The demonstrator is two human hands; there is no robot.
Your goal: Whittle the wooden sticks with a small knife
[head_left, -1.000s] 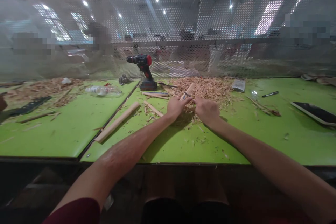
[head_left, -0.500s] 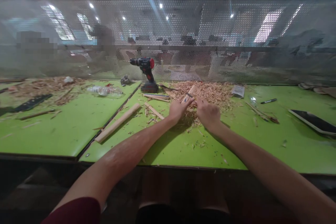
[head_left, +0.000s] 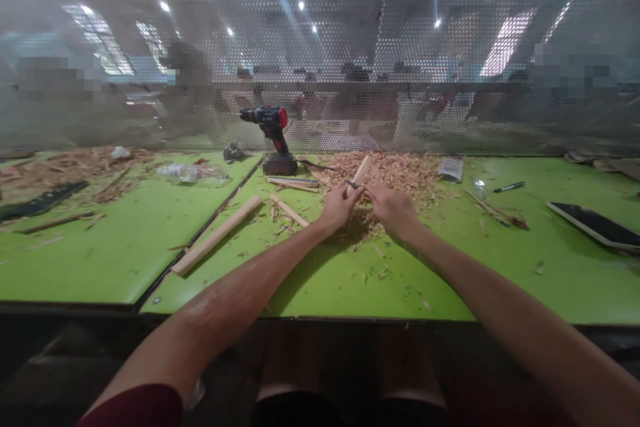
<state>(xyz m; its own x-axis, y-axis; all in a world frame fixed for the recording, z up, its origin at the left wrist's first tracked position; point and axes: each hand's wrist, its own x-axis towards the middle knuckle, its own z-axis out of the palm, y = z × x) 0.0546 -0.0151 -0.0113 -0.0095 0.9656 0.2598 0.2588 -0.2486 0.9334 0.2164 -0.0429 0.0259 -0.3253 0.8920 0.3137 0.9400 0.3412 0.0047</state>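
Note:
My left hand [head_left: 341,207] is closed around the lower part of a pale wooden stick [head_left: 359,172], which points up and away over a heap of wood shavings [head_left: 400,170]. Closed on a small knife, my right hand [head_left: 393,209] sits right beside it. The knife's dark blade [head_left: 353,184] lies across the stick, close to my left thumb; its handle is mostly hidden in my fingers. Both hands are just above the green table [head_left: 320,287], with shavings under and around them.
A cordless drill [head_left: 274,137] stands behind and left. A thick wooden rod [head_left: 217,235] and thinner sticks [head_left: 293,210] lie left of my hands. To the right are a small packet [head_left: 451,169], a marker [head_left: 509,187] and a tablet [head_left: 595,223]. Behind rises a perforated screen [head_left: 325,113].
The knife blade has slid down the stick toward my left hand and is tilted differently. My right hand has shifted slightly. The whole view has moved a little.

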